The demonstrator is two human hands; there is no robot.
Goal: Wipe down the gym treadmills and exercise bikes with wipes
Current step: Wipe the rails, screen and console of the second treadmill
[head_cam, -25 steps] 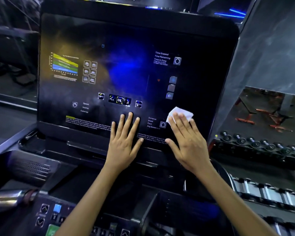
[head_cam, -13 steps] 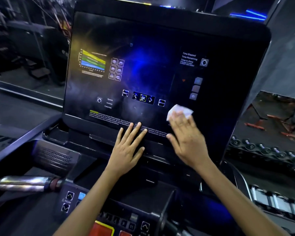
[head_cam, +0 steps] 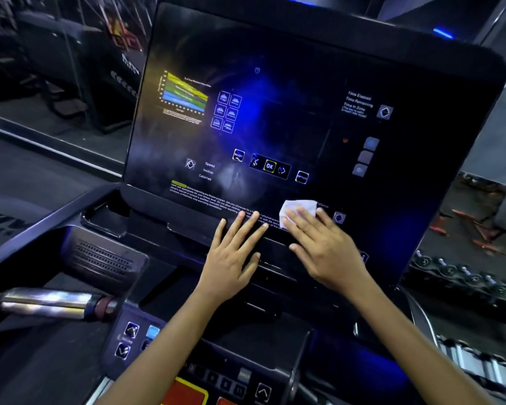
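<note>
A treadmill's big black glossy console panel (head_cam: 289, 118) fills the view, tilted, with printed charts and buttons on it. My right hand (head_cam: 322, 247) presses a white wipe (head_cam: 300, 207) flat against the panel's lower edge, its fingers straight over the wipe. Just left of it, my left hand (head_cam: 232, 255) lies flat with spread fingers on the lower rim of the panel and holds nothing. The wipe's lower half is hidden under my right fingers.
Below the panel sits a lower keypad (head_cam: 216, 378) with arrow keys and a red stop button. A chrome handlebar grip (head_cam: 50, 302) juts in at the left. Racks of dumbbells (head_cam: 468, 282) stand at the right, and other dark machines (head_cam: 70, 68) at the far left.
The view has swung so the console sits further right and more tilted. My right hand slid the wipe slightly left and down, closer to my left hand, which has slid lower to the rim.
</note>
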